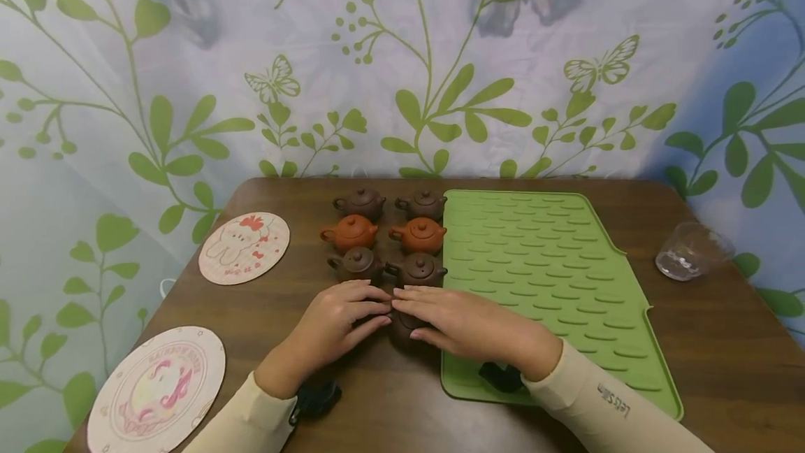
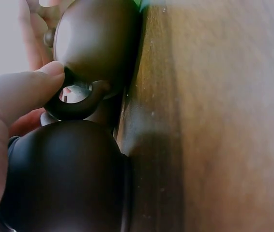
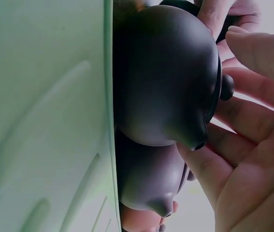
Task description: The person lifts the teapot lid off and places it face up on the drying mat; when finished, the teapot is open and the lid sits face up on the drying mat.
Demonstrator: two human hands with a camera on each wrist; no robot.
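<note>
At left hand (image 1: 339, 318): thumb and finger pinch dark teapot (image 2: 100, 43) by its handle (image 2: 74, 114), likely steadying it.
Over lid knob (image 3: 227, 87), right hand (image 1: 472, 324): fingers slightly apart, unclamped.

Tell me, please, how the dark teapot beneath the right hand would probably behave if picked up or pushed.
The dark teapot looks stiff, and its jutting spout could chip if knocked. Its smooth, rounded belly may feel slippery under the right hand. The knobbed lid shows a seam at its rim, so it might slip off if tilted.
</note>
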